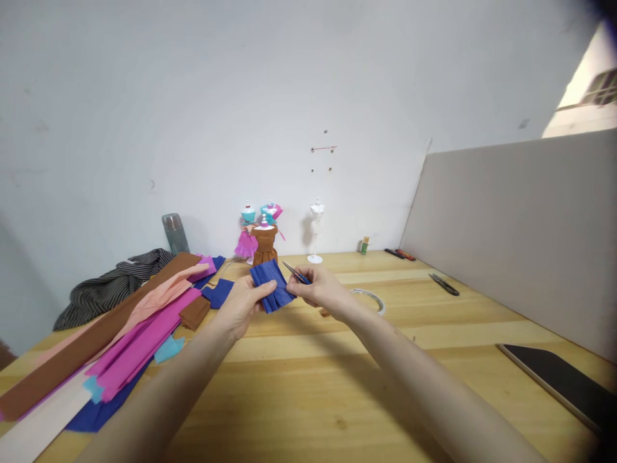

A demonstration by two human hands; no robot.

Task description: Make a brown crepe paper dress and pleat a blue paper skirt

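My left hand (pixel 245 302) is closed on a piece of dark blue crepe paper (pixel 270 286), thumb on top, the paper lying in folds. My right hand (pixel 315 288) is closed too. It holds a pair of scissors (pixel 295 272), their pointed tip toward the upper left, and its fingertips are at the right edge of the blue paper. The scissors' handles are mostly hidden in the hand. Behind the paper stands a small dress form in a brown paper dress (pixel 265 244). A bare white dress form (pixel 316 228) stands farther right.
On the left lie strips of coloured crepe paper (pixel 144 328) and a striped cloth (pixel 116 283), with a bottle (pixel 175 233) behind. A tape roll (pixel 378 299) lies beyond my right wrist. Thread snips (pixel 444 284) and a dark tablet-like slab (pixel 559 379) are at right, beside a grey partition (pixel 520 225).
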